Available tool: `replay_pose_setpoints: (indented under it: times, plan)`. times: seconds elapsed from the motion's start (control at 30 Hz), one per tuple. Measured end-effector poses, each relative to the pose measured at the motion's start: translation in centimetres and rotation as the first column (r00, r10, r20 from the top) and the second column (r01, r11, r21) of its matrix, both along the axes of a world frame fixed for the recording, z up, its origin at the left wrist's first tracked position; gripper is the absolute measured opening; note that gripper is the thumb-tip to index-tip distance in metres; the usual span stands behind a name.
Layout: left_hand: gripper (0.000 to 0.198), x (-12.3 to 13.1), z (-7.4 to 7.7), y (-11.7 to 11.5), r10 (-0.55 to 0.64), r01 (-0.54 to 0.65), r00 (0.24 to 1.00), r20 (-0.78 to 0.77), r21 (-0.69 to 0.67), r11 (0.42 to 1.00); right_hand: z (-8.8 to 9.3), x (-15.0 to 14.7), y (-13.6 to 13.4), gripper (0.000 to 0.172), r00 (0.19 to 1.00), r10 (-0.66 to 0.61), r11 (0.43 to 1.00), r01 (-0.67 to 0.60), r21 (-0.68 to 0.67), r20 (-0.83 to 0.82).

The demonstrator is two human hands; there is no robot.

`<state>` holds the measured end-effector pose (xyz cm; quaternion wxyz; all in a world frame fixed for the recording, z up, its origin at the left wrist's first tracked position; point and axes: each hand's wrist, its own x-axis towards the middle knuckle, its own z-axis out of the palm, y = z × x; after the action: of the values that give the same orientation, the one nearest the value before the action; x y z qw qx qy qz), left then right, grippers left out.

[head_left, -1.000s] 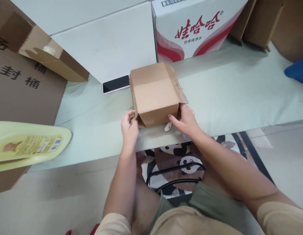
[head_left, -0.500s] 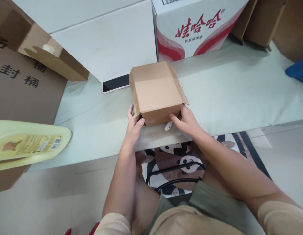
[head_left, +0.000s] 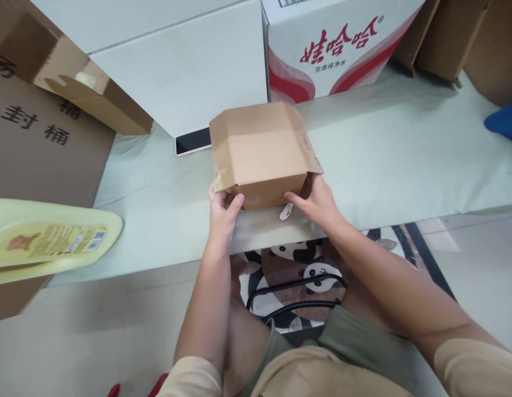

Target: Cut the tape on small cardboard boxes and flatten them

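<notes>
Carton (head_left: 268,154) sits mid-surface, close to the near edge of the cloth-covered surface (head_left: 404,160), between both hands; whether its base rests flat cannot be told.

At far left, a yellow bottle (head_left: 74,245) reaches in, label up, with a lettered box (head_left: 36,154) behind it and a taped box (head_left: 119,113) further back. Next comes a white box (head_left: 189,71), standing at the back like a wall. At its foot lies a phone (head_left: 192,141), dark screen up, partly hidden by the carton; it is probably tucked there to leave working room in front.

The left hand (head_left: 223,215) has its fingers clamped on the carton's near left corner, thumb in front, the others beneath the left flap (head_left: 222,165), which slants outward. A white piece (head_left: 286,212) lies just beside the carton's near face. The right hand (head_left: 317,204) clamps the near right corner, thumb on the near face, the other fingers mostly hidden at the side under the right flap (head_left: 307,143). Gripping opposite corners seems meant to keep the carton square and steady.

Behind and rightward stands a water box (head_left: 334,60), then brown cartons (head_left: 443,44) and, at the edge, a blue thing (head_left: 504,122).
</notes>
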<state>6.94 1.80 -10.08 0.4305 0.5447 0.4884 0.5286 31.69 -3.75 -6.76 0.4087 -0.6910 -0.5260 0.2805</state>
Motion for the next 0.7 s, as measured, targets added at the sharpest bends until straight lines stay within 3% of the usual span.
replay_pose_setpoints:
  times: [0.13, 0.27, 0.47, 0.6, 0.7]
  plan:
    - [0.061, 0.1, 1.1, -0.1, 0.094, -0.094, 0.994, -0.062, -0.004, 0.996, -0.2, 0.1, 0.1, 0.055, 0.997, -0.043, 0.999, 0.043, 0.002, -0.071]
    - [0.06, 0.4, 2.2, -0.2, 0.165, -0.164, 0.985, -0.041, 0.031, 0.986, -0.8, 0.3, 0.0, 0.061, 0.988, -0.112, 0.985, 0.125, 0.121, -0.111]
    - [0.059, 0.8, 3.2, -0.5, 0.22, -0.22, 0.976, 0.001, 0.035, 0.975, -0.4, 0.5, -0.1, 0.058, 0.955, -0.001, 0.948, 0.096, 0.303, -0.298]
    - [0.057, 0.6, 3.3, -1.0, 0.219, -0.209, 0.972, -0.087, 0.118, 0.971, 0.2, 0.7, -0.1, 0.062, 0.932, -0.009, 0.944, 0.127, 0.303, -0.362]
    - [0.048, 0.2, 3.2, -1.5, 0.206, -0.159, 0.964, -0.167, 0.257, 0.953, 0.1, 0.9, 0.0, 0.058, 0.898, -0.085, 0.951, 0.202, 0.233, -0.431]
